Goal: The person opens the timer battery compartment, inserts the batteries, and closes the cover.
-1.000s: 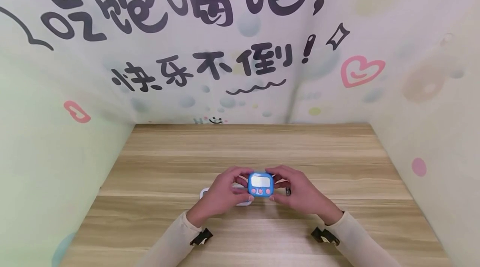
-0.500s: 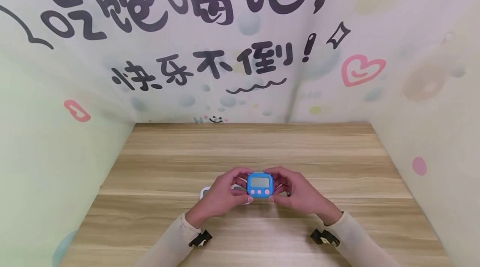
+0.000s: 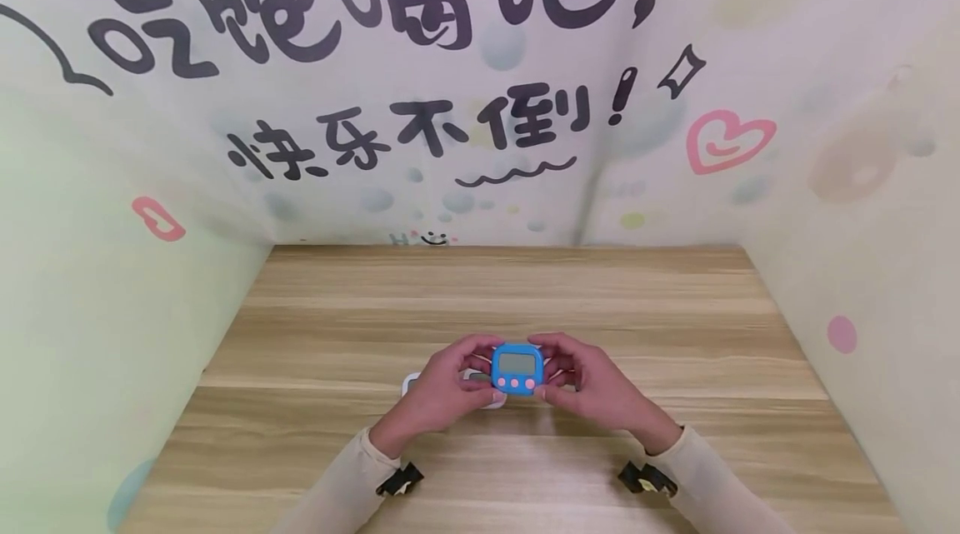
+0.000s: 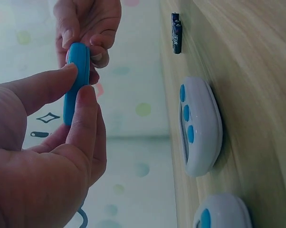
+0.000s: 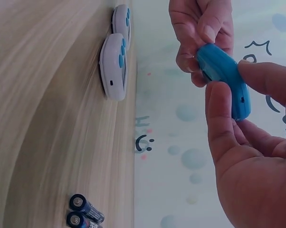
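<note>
A small blue digital timer (image 3: 517, 369) with a grey screen and three pink buttons is held up over the table, its face toward the head camera. My left hand (image 3: 442, 384) pinches its left side between thumb and fingers. On the opposite side, my right hand (image 3: 596, 384) grips it the same way. The left wrist view catches the timer (image 4: 78, 53) edge-on. From the right wrist, its side edge and part of the back of the blue casing (image 5: 224, 69) show between the fingertips.
Two white timers with blue buttons lie on the wooden table (image 3: 480, 292), the nearer white timer (image 4: 204, 128) and another white timer (image 4: 228, 213), partly behind my left hand in the head view. Dark batteries (image 5: 86, 211) lie toward the right. Printed walls enclose the table.
The blue timer has shifted slightly left and tilted, so the bright glare on its screen has gone to plain grey. Both hands keep their hold.
</note>
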Demonstrator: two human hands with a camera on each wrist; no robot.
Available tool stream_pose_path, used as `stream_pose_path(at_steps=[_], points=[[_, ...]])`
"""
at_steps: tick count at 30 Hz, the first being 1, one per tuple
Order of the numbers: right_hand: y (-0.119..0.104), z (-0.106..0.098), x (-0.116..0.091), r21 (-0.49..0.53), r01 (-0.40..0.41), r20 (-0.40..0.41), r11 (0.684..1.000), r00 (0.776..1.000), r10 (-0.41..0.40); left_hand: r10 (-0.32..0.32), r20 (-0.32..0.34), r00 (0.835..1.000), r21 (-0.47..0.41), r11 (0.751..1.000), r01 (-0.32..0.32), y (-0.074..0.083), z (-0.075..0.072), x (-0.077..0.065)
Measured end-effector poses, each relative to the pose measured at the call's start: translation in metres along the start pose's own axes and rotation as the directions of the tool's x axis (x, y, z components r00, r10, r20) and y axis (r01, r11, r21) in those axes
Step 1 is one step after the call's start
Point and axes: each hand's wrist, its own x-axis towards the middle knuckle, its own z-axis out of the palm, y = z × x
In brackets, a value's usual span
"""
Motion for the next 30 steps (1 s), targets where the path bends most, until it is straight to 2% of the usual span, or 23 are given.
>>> stream_pose_path(at_steps=[7, 14, 24, 30], points=[[-0.002, 0.002, -0.001, 0.014, 0.013, -0.064, 1.0, 0.998, -0.012, -0.004, 0.013, 1.0, -0.041, 0.999, 0.005, -0.004, 0.003, 0.001], [-0.004, 0.008, 0.003, -0.007, 0.114, -0.11, 0.993, 0.987, -0.114, -0.01, 0.046, 0.999, -0.049, 0.999, 0.013, 0.0, 0.01, 0.002], [0.001, 0.017, 0.007, -0.113, 0.211, -0.091, 0.971, 0.971, -0.222, -0.026, 0.065, 0.998, -0.111, 0.993, 0.033, -0.001, 0.017, 0.006], [0.002, 0.018, 0.007, -0.147, 0.189, -0.095, 0.971, 0.974, -0.204, -0.044, 0.084, 0.996, -0.135, 0.989, 0.055, -0.003, 0.016, 0.006]])
